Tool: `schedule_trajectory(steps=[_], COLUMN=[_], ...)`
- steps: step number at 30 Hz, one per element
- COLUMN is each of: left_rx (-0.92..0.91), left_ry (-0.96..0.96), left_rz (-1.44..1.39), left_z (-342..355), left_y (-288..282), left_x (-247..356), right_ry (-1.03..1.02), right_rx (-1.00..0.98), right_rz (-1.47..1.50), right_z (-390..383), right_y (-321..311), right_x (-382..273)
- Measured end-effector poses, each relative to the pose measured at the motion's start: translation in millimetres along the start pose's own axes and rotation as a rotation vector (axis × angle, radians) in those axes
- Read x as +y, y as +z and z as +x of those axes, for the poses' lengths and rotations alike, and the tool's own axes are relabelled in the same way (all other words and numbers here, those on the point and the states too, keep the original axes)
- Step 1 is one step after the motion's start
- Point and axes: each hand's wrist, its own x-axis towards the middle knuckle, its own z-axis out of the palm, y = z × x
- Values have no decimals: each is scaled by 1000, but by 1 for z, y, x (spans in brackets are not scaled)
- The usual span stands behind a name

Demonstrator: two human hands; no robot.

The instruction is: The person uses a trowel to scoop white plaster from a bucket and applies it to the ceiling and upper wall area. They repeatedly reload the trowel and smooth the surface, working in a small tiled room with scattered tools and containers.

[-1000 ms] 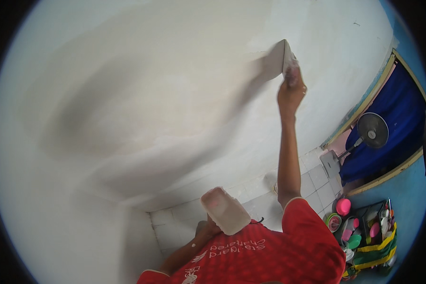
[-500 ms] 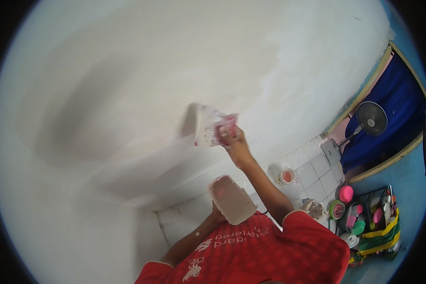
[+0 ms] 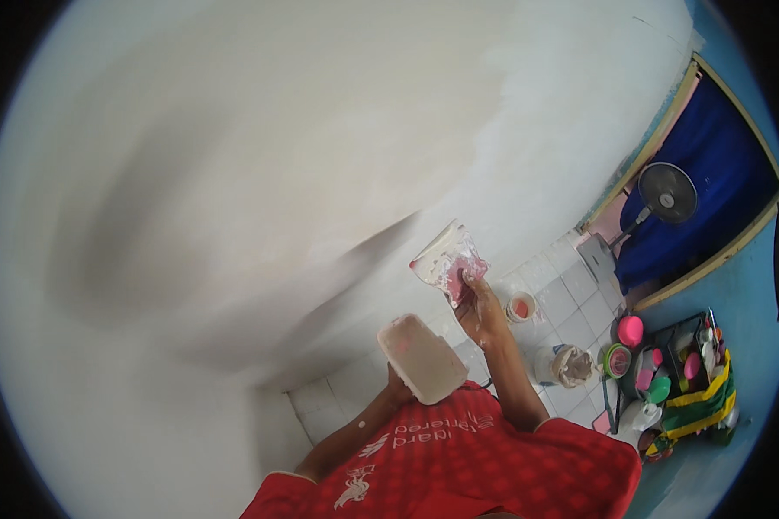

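Observation:
In my right hand is a wide putty scraper, its pinkish grip and pale blade smeared with white paste, raised a little off the white wall. My left hand grips a flat, rounded rectangular board coated in pale beige paste, low in front of my red shirt; most of those fingers are hidden behind it. The wall has a damp-looking beige patch and shadows across it.
Below right, on white floor tiles, are a small cup, a bag-topped bucket and heaped plastic kitchenware against a blue wall. A standing fan is before a blue curtain in a doorway.
My right hand has brought the scraper down from high on the wall, first leftward, then a little back right toward the board. The board stays low in my left hand.

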Motion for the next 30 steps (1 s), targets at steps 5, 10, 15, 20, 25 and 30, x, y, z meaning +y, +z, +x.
schedule_trajectory(steps=[5, 10, 15, 20, 25, 30], left_rx=[-27, -23, -84, -17, 36, 55], left_ry=[116, -3, 30, -33, 21, 172], left_rz=[523, 85, 158, -164, 248, 892], left_z=[-13, -20, -22, 0, 18, 38], left_y=[-23, 8, 13, 13, -13, -12], left_x=[-4, 2, 5, -2, -23, -30], right_ry=[-122, -413, -948, -1589, -1792, -1649], right_rx=[-19, 36, 299, 248, 110, 121], right_rz=[78, -115, -651, -1033, -1471, -1584], right_z=[1, 11, 65, 111, 148, 155], right_y=[-6, 15, 21, 87, 116, 119], right_x=[-6, -42, -91, -165, -202, -201])
